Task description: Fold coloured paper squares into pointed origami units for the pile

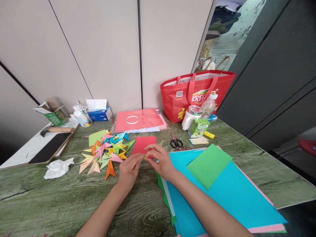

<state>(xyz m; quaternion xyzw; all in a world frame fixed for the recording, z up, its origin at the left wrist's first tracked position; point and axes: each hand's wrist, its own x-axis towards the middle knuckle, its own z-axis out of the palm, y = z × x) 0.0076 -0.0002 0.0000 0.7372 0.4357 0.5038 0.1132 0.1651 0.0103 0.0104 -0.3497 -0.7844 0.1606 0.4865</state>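
Observation:
Over the middle of the table my left hand (128, 171) and my right hand (161, 161) meet fingertip to fingertip. Between them they pinch a small green paper piece (144, 157), mostly hidden by the fingers. Red paper (145, 143) lies just behind the hands. To the left is a loose pile of folded paper shapes (105, 152) in many colours, with an orange one (110, 170) at its near edge. My right forearm crosses large blue sheets (229, 197), and a green square (209, 166) rests on them.
Black-handled scissors (176, 143) lie behind the blue sheets. A red bag (172, 102), white mug (189, 120), plastic bottle (208, 106) and green box (198, 127) stand at the back right. Crumpled tissue (58, 168), a hammer (59, 129) and tissue box (100, 114) are left.

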